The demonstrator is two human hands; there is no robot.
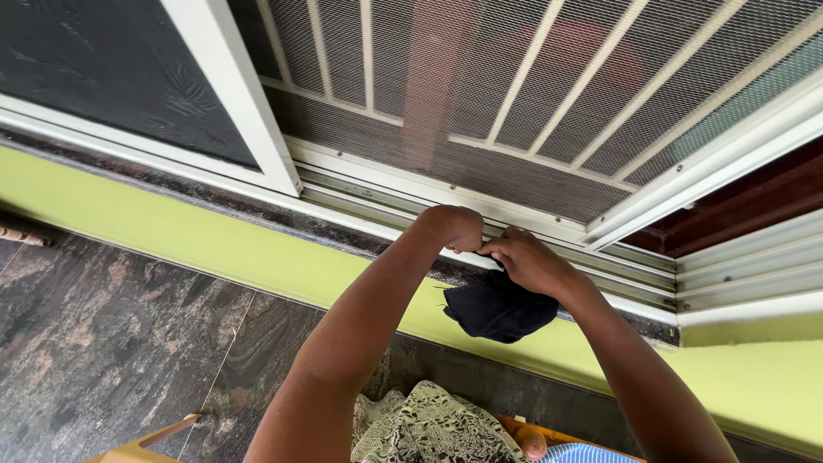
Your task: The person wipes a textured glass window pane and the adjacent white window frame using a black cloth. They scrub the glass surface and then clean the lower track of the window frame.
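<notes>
we note both hands up at the window track (549,257), the grooved metal rail at the foot of the sliding frame. our left hand (453,226) is curled into a loose fist, knuckles against the rail; whether anything sits inside it we cannot tell. our right hand (533,261) lies just beside it, fingers bent and pinching the top of a dark cloth (499,309). the cloth hangs bunched below that hand, draped over the edge of the stone sill (257,210) and down across the yellow-green wall band (214,244).

above the rail, a white-framed mesh screen (480,103) with slanting bars behind it; to its left a dark textured glass pane (94,69) in its own white frame. on the right, further stacked white rails (746,266) run off at an angle.

below, dark mottled stone floor tiles (103,343). at the bottom edge, patterned cream-and-black fabric (429,424), a strip of blue striped cloth (583,453), and the corner of a yellow-orange stool (146,446).
</notes>
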